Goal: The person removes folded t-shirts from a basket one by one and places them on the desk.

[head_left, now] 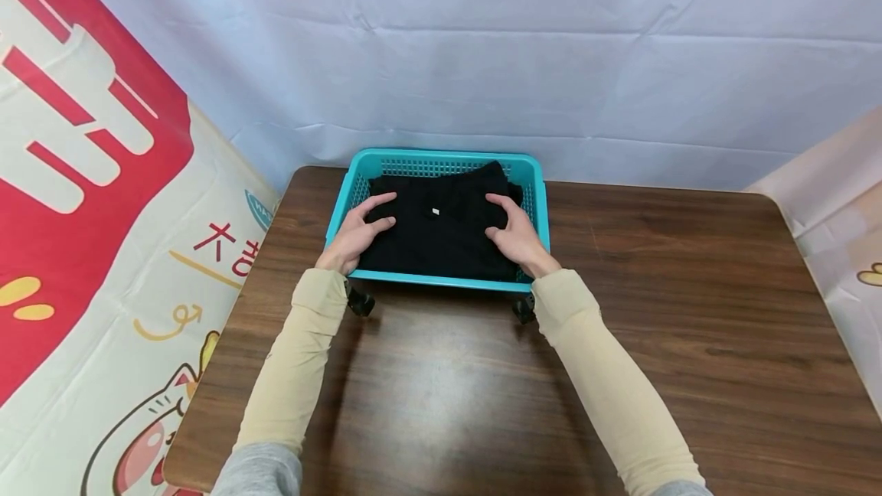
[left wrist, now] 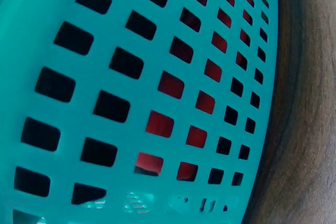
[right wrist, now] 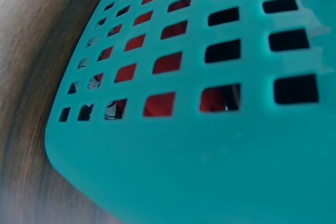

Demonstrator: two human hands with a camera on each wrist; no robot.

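Observation:
A folded black garment [head_left: 434, 243] with a small white label at its neck lies in a turquoise plastic basket [head_left: 441, 282]. My left hand [head_left: 354, 234] reaches over the basket's left side, thumb and fingers spread apart on the garment's left part. Over the right side comes my right hand [head_left: 517, 232], its extended fingers and thumb on the garment's right part. Both wrist views face the basket's perforated outer walls, so neither hand shows there. Red fabric [left wrist: 160, 123] appears through the holes below the black cloth.
The basket stands at the back of a brown wooden table [head_left: 427, 404], close to a pale hanging cloth [head_left: 468, 83]. A printed red and white cloth [head_left: 124, 251] hangs along the left. Dark devices [head_left: 360, 301] are worn beneath the wrists.

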